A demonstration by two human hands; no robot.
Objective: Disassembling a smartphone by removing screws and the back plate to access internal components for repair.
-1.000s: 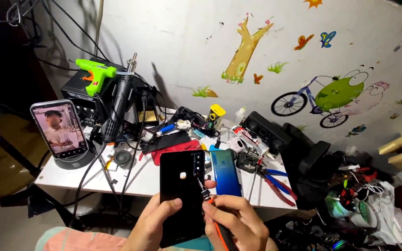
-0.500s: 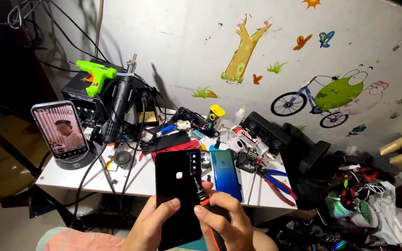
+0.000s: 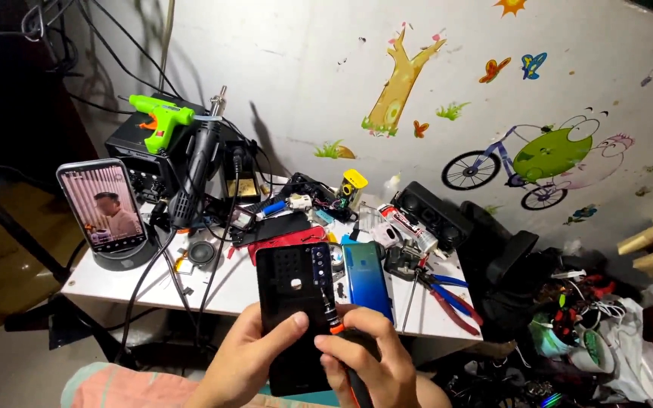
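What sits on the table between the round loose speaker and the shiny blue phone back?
In the head view, between the round speaker and the blue phone back lie a black phone and a red phone cover; the held phone overlaps the stretch.

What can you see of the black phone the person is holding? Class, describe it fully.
The black phone is a flat dark slab, held upright and tilted slightly, above the white table's front edge. Its facing side shows rows of tiny holes and one round opening. The left hand clasps its lower left edge; the right hand presses a black, orange-collared screwdriver against its right side.
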